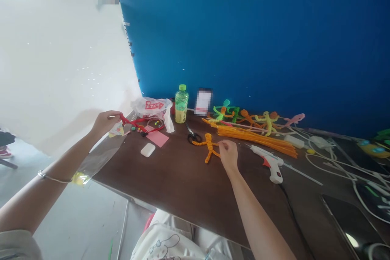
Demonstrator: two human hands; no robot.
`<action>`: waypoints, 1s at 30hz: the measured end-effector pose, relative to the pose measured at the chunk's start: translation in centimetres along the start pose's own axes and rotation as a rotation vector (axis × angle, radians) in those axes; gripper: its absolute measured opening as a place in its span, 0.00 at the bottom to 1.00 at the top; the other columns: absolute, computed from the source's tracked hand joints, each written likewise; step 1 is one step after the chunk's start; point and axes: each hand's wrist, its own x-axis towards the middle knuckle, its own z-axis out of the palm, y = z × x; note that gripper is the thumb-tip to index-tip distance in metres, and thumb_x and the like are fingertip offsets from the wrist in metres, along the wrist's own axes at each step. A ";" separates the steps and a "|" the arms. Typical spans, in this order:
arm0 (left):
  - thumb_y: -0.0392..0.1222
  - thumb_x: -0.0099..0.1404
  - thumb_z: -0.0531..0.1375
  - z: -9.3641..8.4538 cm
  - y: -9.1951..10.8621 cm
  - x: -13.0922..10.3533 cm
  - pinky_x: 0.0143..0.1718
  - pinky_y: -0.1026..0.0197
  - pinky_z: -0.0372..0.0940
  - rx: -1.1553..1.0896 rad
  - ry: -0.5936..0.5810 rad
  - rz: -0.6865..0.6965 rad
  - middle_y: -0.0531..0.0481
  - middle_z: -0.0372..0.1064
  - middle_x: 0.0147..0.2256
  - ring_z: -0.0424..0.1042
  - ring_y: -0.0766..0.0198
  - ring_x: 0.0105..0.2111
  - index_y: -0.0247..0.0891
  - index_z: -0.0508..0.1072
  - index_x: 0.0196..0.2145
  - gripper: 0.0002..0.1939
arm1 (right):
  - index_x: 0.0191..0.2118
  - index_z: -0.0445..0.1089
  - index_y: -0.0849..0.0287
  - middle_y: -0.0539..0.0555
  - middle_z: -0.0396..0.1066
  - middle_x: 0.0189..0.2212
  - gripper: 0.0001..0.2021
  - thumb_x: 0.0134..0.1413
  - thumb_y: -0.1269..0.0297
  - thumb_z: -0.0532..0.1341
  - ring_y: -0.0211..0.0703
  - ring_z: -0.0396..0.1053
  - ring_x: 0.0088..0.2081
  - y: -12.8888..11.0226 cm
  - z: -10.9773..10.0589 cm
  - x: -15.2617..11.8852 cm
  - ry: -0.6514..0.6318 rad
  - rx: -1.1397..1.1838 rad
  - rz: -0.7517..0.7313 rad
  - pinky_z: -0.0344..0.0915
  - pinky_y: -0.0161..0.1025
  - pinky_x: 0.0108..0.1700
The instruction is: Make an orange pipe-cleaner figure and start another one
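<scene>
An orange pipe-cleaner figure (209,146) with a round head, arms and legs is near the middle of the brown table. My right hand (229,155) is at its right side, fingers closed in a pinch on its arm. At the table's left edge, my left hand (105,125) is closed with its fingertips at the end of a red crossed strap-like thing (131,122); whether it grips this cannot be made out. A small clear packet (116,130) is just below those fingers. Black-handled scissors (194,137) lie behind the figure's left arm.
Orange pipe cleaners (256,138) lie behind my right hand, with several finished figures (267,122) beyond. To the right are a glue gun (269,162), cables (332,154) and a dark tablet (350,223). A bottle (181,105), plastic bag (152,107), pink paper (158,138) and white case (148,150) are left.
</scene>
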 end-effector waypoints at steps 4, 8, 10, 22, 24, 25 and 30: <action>0.42 0.55 0.50 1.5 -0.3 -1.9 0.42 0.56 0.64 0.266 -0.009 0.083 0.43 0.65 0.47 0.68 0.56 0.42 0.36 0.68 0.44 0.19 | 0.27 0.67 0.60 0.58 0.64 0.35 0.10 0.45 0.62 0.52 0.45 0.63 0.35 0.3 0.2 0.0 0.022 0.005 -0.016 0.58 0.42 0.41; 0.40 0.57 0.48 4.4 -0.1 -4.4 0.52 0.53 0.56 0.435 0.053 0.405 0.40 0.60 0.48 0.59 0.54 0.51 0.34 0.67 0.46 0.20 | 0.27 0.67 0.60 0.59 0.64 0.35 0.10 0.45 0.62 0.52 0.46 0.63 0.35 0.5 0.3 0.0 0.036 0.007 -0.030 0.59 0.42 0.41; 0.39 0.59 0.47 6.3 0.7 -5.4 0.56 0.52 0.52 0.488 0.054 0.540 0.40 0.56 0.51 0.56 0.55 0.53 0.35 0.66 0.47 0.20 | 0.27 0.67 0.60 0.59 0.64 0.35 0.10 0.45 0.62 0.52 0.46 0.63 0.35 0.5 0.3 -0.1 0.039 0.007 -0.020 0.59 0.42 0.41; 0.27 0.55 0.48 13.4 5.8 -1.1 0.56 0.39 0.39 0.816 -0.123 0.790 0.46 0.56 0.56 0.41 0.49 0.60 0.40 0.74 0.35 0.18 | 0.25 0.65 0.59 0.59 0.63 0.36 0.08 0.46 0.63 0.52 0.44 0.63 0.34 0.2 0.0 -0.5 0.029 0.022 -0.016 0.61 0.42 0.40; 0.29 0.55 0.48 12.5 4.9 0.5 0.52 0.39 0.45 0.887 -0.075 0.655 0.40 0.62 0.50 0.47 0.46 0.57 0.36 0.74 0.34 0.16 | 0.25 0.65 0.59 0.59 0.63 0.36 0.08 0.46 0.64 0.52 0.44 0.63 0.34 0.3 0.1 -0.5 0.033 0.030 -0.023 0.61 0.42 0.41; 0.29 0.55 0.48 12.0 4.4 1.1 0.50 0.40 0.49 0.917 -0.072 0.581 0.37 0.65 0.46 0.52 0.46 0.54 0.33 0.73 0.34 0.16 | 0.25 0.65 0.59 0.59 0.63 0.36 0.08 0.46 0.64 0.52 0.44 0.64 0.34 0.3 0.2 -0.5 0.035 0.032 -0.021 0.61 0.42 0.41; 0.36 0.58 0.47 10.5 2.6 2.7 0.44 0.38 0.53 0.994 -0.013 0.405 0.36 0.63 0.47 0.54 0.42 0.51 0.31 0.72 0.36 0.15 | 0.25 0.65 0.59 0.59 0.63 0.38 0.08 0.46 0.64 0.52 0.41 0.64 0.30 0.4 0.3 -0.5 0.029 0.052 -0.005 0.62 0.42 0.41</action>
